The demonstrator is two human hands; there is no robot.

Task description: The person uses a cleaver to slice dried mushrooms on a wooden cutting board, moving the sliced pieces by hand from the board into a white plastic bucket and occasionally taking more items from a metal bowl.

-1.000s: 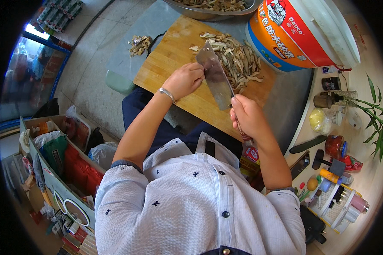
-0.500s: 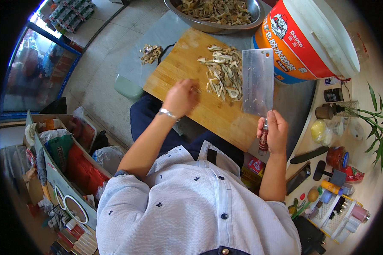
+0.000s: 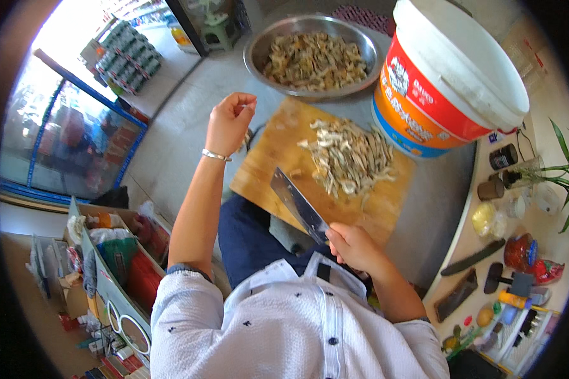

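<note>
My right hand [image 3: 355, 246] is closed round the handle of a cleaver [image 3: 301, 207], whose blade slants over the near left part of a wooden cutting board [image 3: 263, 165]. A loose heap of sliced mushrooms [image 3: 348, 155] covers the board's middle and right. Raised past the board's far left corner is my left hand [image 3: 231, 123], its fingers curled and pinched together. Whatever they hold, if anything, cannot be made out. Behind this hand, the small pile on the grey surface is mostly hidden.
Beyond the board stands a steel bowl [image 3: 253, 60] of brownish mushroom pieces. A large red, orange and blue bucket [image 3: 417, 95] rises at the far right. On the right, a table [image 3: 452, 300] carries jars, a cucumber [image 3: 473, 257] and a phone [image 3: 456, 295]. An open box of bags [image 3: 117, 265] is left.
My left hand has moved from above the board up and left, past its edge. My right hand has swung the cleaver left, away from the mushroom heap, turning its blade. The view shows more of the far side.
</note>
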